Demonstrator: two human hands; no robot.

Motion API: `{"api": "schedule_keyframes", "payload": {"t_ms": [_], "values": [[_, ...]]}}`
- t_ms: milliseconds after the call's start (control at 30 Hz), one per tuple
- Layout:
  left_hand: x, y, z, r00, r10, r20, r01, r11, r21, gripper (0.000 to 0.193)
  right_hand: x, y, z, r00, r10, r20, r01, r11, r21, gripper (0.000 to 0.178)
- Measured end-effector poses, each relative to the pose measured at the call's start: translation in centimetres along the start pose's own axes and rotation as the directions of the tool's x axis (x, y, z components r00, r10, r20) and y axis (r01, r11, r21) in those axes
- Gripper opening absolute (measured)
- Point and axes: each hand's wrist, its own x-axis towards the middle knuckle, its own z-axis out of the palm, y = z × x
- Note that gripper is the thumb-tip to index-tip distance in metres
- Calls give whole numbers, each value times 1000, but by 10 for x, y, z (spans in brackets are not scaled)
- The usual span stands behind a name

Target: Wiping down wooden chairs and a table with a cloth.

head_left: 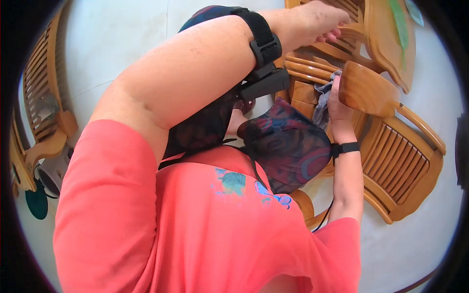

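Note:
My left hand point(320, 22) is stretched far forward, over wooden slatted furniture point(344, 41). Its fingers curl under, and what they hold, if anything, is hidden. On the right, my right hand point(340, 102) is closed on a crumpled grey cloth point(322, 105). The cloth lies against the wooden chair point(310, 68), beside a broad, smooth wooden piece point(369, 90) that hides part of that hand's fingers.
A slatted wooden chair part point(398, 163) stands at the right. A curved wooden tabletop or seat point(388, 36) with a green strip is at the far right. Another slatted wooden seat point(41, 83) stands at the left, near a dark green round object point(36, 201). The floor point(112, 44) is pale tile.

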Motion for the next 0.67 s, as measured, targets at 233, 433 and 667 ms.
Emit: {"api": "schedule_keyframes", "payload": {"t_ms": [233, 433, 667], "values": [[-23, 40, -25, 997, 61, 48, -61, 998, 10, 36, 11, -1, 4, 947, 68, 314, -53, 997, -57, 25], [-17, 48, -25, 991, 111, 77, -117, 990, 76, 35, 9, -2, 19, 943, -193, 272, 258, 938, -232, 17], [50, 16, -17, 588, 623, 517, -704, 78, 706, 42, 8, -7, 24, 949, -205, 240, 233, 968, -95, 26]]}}
